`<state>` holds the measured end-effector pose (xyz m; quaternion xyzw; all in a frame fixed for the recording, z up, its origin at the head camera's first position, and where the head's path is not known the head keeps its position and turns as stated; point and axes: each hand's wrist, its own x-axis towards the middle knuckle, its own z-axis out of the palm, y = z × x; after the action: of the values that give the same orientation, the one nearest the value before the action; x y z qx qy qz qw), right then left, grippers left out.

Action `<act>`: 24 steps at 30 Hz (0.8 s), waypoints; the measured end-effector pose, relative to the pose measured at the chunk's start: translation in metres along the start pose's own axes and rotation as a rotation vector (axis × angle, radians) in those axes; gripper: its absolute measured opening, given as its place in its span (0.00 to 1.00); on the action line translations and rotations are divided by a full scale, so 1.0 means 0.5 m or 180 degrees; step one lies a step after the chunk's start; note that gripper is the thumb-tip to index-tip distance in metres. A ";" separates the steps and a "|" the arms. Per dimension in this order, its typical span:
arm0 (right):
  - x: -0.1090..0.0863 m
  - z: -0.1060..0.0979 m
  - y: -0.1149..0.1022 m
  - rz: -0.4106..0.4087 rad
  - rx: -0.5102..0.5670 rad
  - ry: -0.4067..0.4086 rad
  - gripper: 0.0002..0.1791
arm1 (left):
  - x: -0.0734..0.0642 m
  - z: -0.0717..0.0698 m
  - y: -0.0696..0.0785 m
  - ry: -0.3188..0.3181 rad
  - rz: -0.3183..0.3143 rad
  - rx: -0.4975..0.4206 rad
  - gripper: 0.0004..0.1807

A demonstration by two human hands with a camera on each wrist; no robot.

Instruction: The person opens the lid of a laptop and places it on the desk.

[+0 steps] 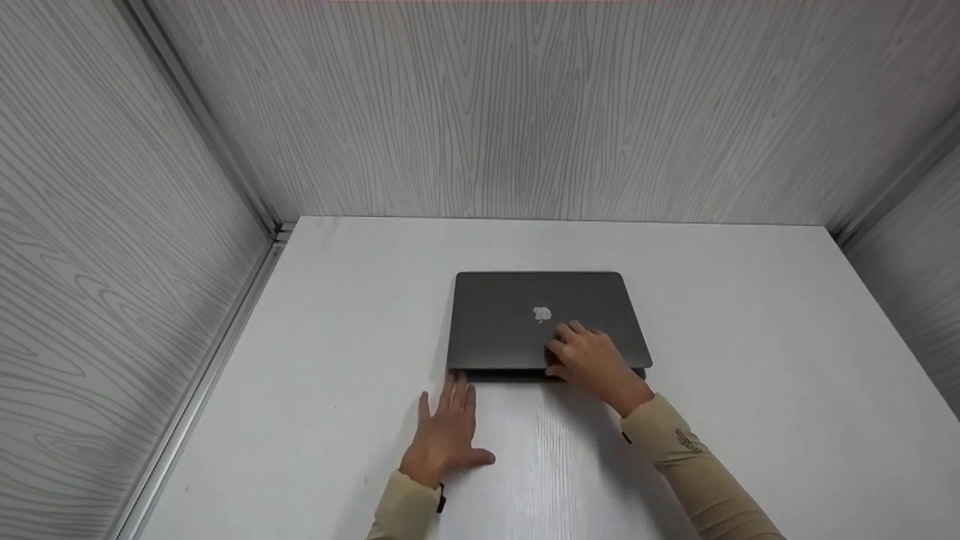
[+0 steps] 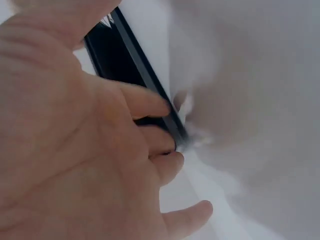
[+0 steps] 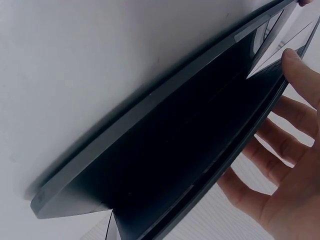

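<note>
A dark grey laptop [image 1: 502, 322] with a silver apple logo lies on the white table, its lid raised a little from the base. My right hand [image 1: 592, 364] pinches the front edge of the lid; in the right wrist view the thumb [image 3: 295, 65] is on the inner side and the fingers spread over the outer side. In that same view a narrow dark wedge separates the lid from the base [image 3: 125, 117]. At the front left corner, my left hand [image 1: 444, 435] touches the base with extended fingertips, its thumb spread toward the right.
The white tabletop [image 1: 337, 322] surrounds the laptop. Grey wood-grain panels stand behind it [image 1: 510, 112] and on the left [image 1: 90, 262] and right [image 1: 915, 277]. A metal strip [image 1: 202, 382] runs along the table's left edge.
</note>
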<state>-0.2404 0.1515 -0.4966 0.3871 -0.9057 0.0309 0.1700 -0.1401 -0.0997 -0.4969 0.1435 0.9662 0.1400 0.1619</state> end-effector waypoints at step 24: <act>0.000 0.000 -0.005 -0.0587 -0.0417 0.0191 0.11 | 0.011 0.013 0.009 0.0001 0.0146 -0.0126 0.63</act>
<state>-0.2387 0.1500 -0.4968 0.4557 -0.8608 -0.0326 0.2240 -0.1417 -0.0926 -0.5030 0.1624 0.9597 0.1628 0.1614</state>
